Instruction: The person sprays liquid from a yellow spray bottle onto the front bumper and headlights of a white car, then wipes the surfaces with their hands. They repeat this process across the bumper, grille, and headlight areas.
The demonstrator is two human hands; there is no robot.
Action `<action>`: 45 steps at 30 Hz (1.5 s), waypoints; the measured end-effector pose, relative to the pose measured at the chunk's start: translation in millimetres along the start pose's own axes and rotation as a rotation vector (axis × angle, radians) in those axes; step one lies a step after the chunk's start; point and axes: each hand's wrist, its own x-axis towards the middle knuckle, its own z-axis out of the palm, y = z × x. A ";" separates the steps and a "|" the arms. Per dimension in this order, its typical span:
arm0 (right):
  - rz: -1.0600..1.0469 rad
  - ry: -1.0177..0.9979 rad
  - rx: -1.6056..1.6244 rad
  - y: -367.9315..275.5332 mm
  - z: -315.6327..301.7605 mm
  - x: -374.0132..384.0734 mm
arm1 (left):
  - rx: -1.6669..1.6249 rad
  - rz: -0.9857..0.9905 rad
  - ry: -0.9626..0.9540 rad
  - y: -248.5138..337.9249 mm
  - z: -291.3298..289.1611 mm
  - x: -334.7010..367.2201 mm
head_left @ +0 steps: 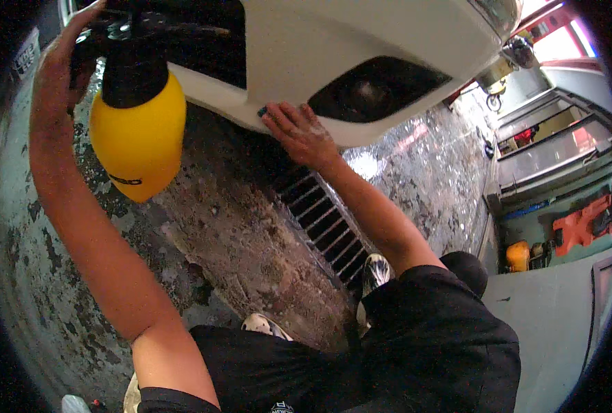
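My left hand [59, 69] is raised at the upper left, curled round the dark upper part of a yellow spray bottle [139, 138] with a black neck. Its grip is partly hidden at the picture's edge. The bottle hangs in front of a white car's bumper [285, 62]. Lower on that bumper, my right hand [302, 134] presses near its bottom edge, just left of the dark fog lamp recess [375, 89]. A small dark bluish bit [262, 111] shows at its fingertips; what it is I cannot make out.
Beneath the car lies a wet, worn floor [237, 234] with a metal drain grate [326, 224] near my feet. A low wall [554, 330] stands at the right. Beyond it are an orange-red object [581, 224], a yellow-orange container [518, 256] and windows [554, 134].
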 end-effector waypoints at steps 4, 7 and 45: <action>0.215 0.056 -0.033 23.6 11.4 -109.9 | -0.249 -0.280 -0.029 7.8 22.3 -20.9; 0.192 0.075 -0.026 11.7 14.9 -80.1 | -0.331 -0.455 -0.315 -67.6 17.4 -5.9; 0.787 0.856 0.037 125.2 -44.0 -112.5 | -0.255 -0.812 -0.799 -221.0 46.9 -148.2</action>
